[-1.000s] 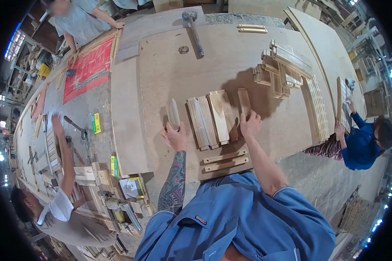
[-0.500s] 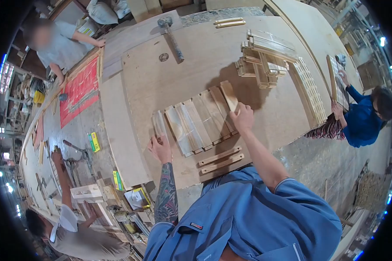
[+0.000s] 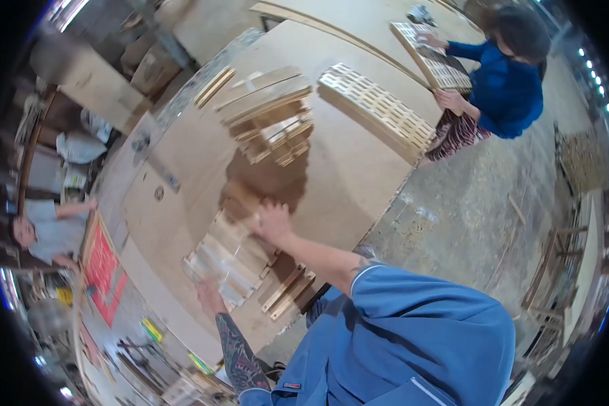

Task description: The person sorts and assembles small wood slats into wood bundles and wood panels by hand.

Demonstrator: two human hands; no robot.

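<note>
On the plywood table top [image 3: 345, 183] lies a row of wooden slats [image 3: 230, 254], side by side. My left hand [image 3: 211, 298] is at the row's left end, by a slat there; motion blurs its fingers. At the right end my right hand [image 3: 274, 222] is closed on a wooden slat [image 3: 242, 197]. Two narrow strips with holes [image 3: 287, 291] lie beside the row, on the side nearer my body. Beyond my right hand stands a stack of slats [image 3: 267, 115], its shadow falling on the table.
A long slotted wooden block [image 3: 379, 108] lies toward the right edge. A hammer [image 3: 157, 162] and thin strips [image 3: 214, 86] lie at the far side. A co-worker in blue [image 3: 504, 81] handles another slotted block at right; another person [image 3: 44, 227] stands at left.
The view has swung to the right, so the table and slats appear turned and further left. Both hands stay at the ends of the row; the left one is more blurred.
</note>
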